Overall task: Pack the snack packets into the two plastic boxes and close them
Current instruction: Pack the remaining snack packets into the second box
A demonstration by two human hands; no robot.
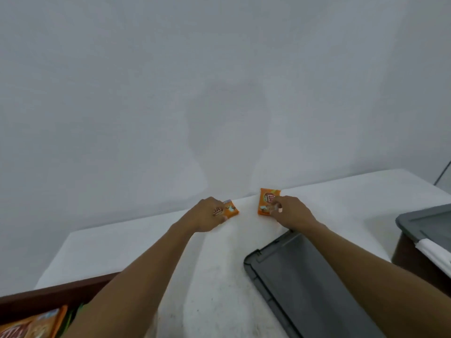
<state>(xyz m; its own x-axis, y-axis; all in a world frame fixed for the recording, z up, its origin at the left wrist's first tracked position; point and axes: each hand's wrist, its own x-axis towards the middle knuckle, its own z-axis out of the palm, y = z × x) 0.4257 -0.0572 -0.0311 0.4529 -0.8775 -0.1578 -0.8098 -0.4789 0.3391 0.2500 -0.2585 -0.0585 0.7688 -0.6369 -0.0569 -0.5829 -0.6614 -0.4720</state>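
both hands reach to the far edge of the table (146,240). the left hand (207,214) curls its fingers over one orange snack packet (231,209). the right hand (294,212) pinches the near edge of a second packet (266,201). both packets look light, thin and crinkly, probably slick foil, so a pinch on a sealed edge should lift each without crushing what's inside. a brown box (48,301) at lower left holds more packets (29,325), and a grey lid (292,276) lies flat under the right forearm.

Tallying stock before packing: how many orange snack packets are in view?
3. The left hand grips the left packet far on the table, the right hand grips the right packet, and the third packet lies in the brown box at lower left. More may hide there.
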